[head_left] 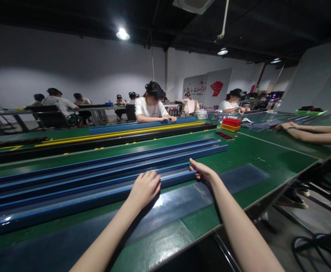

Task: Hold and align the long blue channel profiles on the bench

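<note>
A long blue channel strip [103, 194] lies nearest me on the green table, running off to the left. My left hand [145, 188] is laid over its front wall, fingers together and curled over the edge into the channel. At the strip's right end, my right hand [203, 172] grips it with the thumb up by the end and the fingers bent around the near side. In front of the channel a flat transparent plastic sheet [179, 206] stretches beneath both forearms. Two more blue channel strips [154, 163] lie parallel just behind.
Black strips [120, 139] and yellow strips [131, 132] lie farther back, before a co-worker [152, 105] handling blue strips. Stacked red and yellow trays [231, 124] and a phone [224, 135] sit right of centre. Another person's arms [313, 132] reach in from the right. The table edge [193, 243] is near me.
</note>
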Motion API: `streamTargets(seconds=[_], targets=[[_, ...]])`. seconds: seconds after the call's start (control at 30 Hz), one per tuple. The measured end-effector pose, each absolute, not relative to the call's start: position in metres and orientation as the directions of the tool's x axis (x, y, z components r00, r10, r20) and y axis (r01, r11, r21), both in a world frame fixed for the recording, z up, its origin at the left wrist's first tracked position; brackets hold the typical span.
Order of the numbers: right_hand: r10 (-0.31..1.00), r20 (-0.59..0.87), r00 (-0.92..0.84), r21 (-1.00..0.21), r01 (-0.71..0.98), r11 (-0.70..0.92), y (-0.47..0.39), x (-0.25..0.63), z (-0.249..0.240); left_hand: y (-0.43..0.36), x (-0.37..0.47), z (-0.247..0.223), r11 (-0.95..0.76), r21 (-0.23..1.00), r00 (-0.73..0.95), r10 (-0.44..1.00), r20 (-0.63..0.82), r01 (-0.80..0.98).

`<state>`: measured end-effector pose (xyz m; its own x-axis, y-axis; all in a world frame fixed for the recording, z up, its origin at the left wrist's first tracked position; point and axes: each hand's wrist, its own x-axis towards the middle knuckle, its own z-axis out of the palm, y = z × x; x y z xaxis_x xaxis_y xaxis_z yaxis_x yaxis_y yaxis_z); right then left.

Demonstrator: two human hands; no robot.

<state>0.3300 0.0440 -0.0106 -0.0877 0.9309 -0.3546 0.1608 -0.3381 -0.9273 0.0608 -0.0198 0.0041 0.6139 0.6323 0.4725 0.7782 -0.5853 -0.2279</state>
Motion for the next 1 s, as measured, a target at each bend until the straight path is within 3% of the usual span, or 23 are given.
streamTargets(seconds=[0.23,0.43,0.63,1.0], targets=[[0.884,-0.423,-0.201,-0.903,0.179,-0.391,0.044,0.334,-0.007,-0.015,0.091,0.009,-0.601,-0.194,0.617,0.655,0.436,0.776],[0.93,-0.283,-0.233,-0.959,0.045,-0.28,0.037,0.338,-0.012,-0.022,0.1,-0.01,-0.574,-0.182,0.576,0.642,0.505,0.799],[0.984,-0.173,-0.037,-0.979,0.118,-0.167,0.038,0.336,-0.018,-0.028,0.097,-0.02,-0.573,-0.149,0.555,0.644,0.526,0.806],[0.996,-0.094,0.003,-0.966,0.242,-0.092,0.04,0.337,-0.019,-0.028,0.097,-0.019,-0.589,-0.132,0.555,0.631,0.541,0.798]])
